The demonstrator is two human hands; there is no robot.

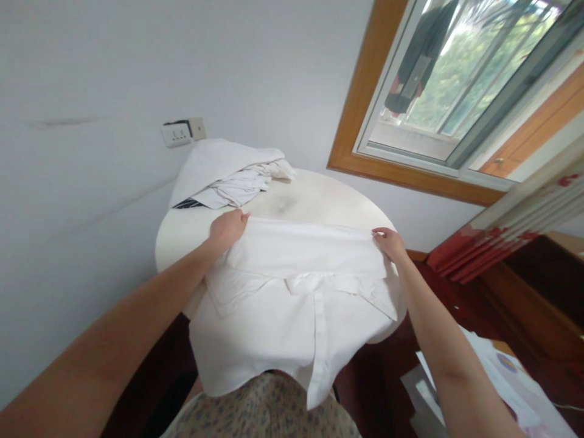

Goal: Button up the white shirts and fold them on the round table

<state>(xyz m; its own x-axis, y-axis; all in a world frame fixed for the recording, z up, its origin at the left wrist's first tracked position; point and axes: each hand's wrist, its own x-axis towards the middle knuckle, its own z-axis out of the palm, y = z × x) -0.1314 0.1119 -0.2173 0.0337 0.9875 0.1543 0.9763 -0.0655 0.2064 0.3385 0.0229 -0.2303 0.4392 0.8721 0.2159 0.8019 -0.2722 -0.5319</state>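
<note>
Over the near half of the white counter (319, 194) lies a white garment (269, 334), spilling past the edge. Arms (150, 310) outstretched, the left grip (229, 226) is pinched closed on its far left corner, the right grip (389, 242) on its far right. Right of the counter, a printed emblem (506, 362) is too blurred to read.

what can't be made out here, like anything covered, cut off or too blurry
All in the head view:
- white oval tabletop beneath the white cloth garment: hidden by the garment
- most fingers of the left hand: hidden behind its back
- dark striped item under the heap of white cloth: mostly covered by the heap
- small blue-and-yellow mark, lower right: too blurred to read
- spotted fabric: cut off by the bottom edge
</note>
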